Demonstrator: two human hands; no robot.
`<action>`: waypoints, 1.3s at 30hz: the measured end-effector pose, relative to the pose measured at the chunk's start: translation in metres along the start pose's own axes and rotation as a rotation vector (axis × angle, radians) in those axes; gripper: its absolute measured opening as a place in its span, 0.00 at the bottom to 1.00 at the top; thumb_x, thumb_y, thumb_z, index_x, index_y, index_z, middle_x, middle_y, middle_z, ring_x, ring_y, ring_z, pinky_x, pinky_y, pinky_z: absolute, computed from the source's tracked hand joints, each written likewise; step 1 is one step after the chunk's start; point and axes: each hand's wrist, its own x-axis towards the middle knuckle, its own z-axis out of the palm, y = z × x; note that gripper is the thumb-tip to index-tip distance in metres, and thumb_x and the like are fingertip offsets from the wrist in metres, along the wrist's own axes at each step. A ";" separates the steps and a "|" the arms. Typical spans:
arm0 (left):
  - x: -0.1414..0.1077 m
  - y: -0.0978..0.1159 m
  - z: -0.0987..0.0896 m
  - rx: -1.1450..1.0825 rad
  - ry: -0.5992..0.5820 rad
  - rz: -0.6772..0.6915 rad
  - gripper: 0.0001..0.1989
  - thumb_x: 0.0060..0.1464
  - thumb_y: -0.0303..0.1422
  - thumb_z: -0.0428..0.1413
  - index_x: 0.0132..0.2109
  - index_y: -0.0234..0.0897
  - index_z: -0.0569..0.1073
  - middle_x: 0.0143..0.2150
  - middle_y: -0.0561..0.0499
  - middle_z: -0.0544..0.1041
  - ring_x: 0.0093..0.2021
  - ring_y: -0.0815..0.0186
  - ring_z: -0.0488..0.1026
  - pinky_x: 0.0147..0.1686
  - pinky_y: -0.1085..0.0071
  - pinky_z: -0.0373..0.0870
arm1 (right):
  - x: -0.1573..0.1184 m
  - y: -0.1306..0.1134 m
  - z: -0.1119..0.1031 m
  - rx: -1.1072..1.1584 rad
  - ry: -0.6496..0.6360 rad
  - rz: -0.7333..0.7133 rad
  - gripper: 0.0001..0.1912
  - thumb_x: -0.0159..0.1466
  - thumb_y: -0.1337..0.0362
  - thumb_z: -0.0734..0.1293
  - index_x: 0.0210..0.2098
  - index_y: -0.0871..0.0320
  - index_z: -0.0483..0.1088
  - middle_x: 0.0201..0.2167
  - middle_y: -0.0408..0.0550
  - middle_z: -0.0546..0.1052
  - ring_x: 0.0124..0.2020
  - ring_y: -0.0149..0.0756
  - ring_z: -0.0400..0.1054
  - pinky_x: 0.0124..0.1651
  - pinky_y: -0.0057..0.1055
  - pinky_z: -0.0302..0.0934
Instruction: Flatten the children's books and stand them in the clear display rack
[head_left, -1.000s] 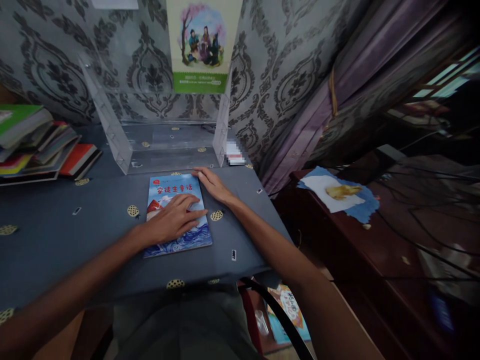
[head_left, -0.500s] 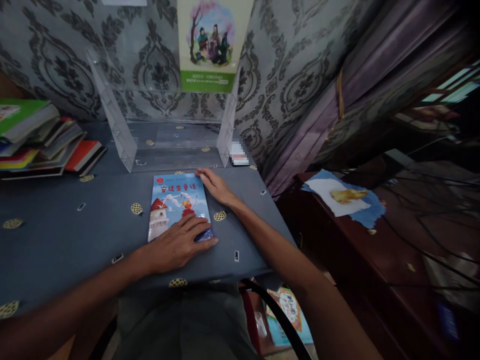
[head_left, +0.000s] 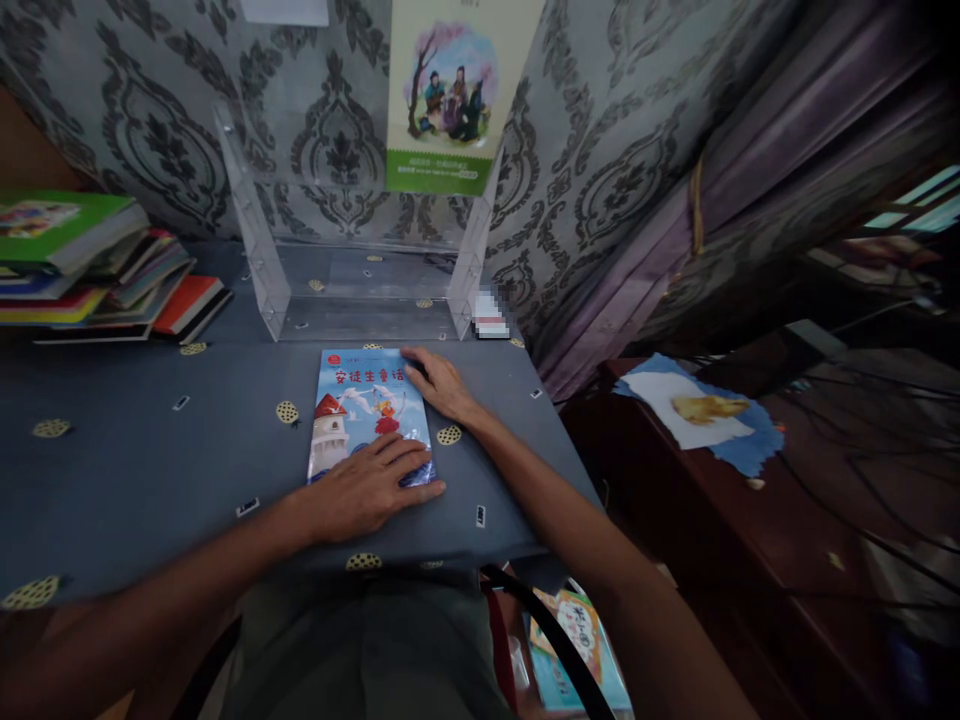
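Note:
A blue children's picture book lies shut on the cloth-covered table, with red Chinese characters, a white tower and a figure in red on its cover. My left hand rests flat across the lower part of the cover, fingers stretched toward the right edge. At the upper right corner, my right hand touches the book's edge, its fingers extended and its thumb a little apart. The undersides of both hands are hidden.
A clear acrylic stand holding a green booklet stands behind the book. Stacked books lie at left. To the right is a dark red cabinet with cables; a children's book lies below the table.
The whole scene has shifted slightly right in view as the camera turned. Both hands stay at the book, with the right thumb a little more apart from its fingers.

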 end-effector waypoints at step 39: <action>0.002 0.000 0.002 -0.033 0.048 -0.024 0.21 0.67 0.27 0.52 0.64 0.47 0.69 0.60 0.44 0.75 0.62 0.56 0.69 0.64 0.53 0.62 | 0.001 0.005 0.005 -0.049 -0.001 -0.048 0.21 0.70 0.62 0.61 0.61 0.55 0.69 0.62 0.57 0.75 0.67 0.49 0.65 0.68 0.53 0.57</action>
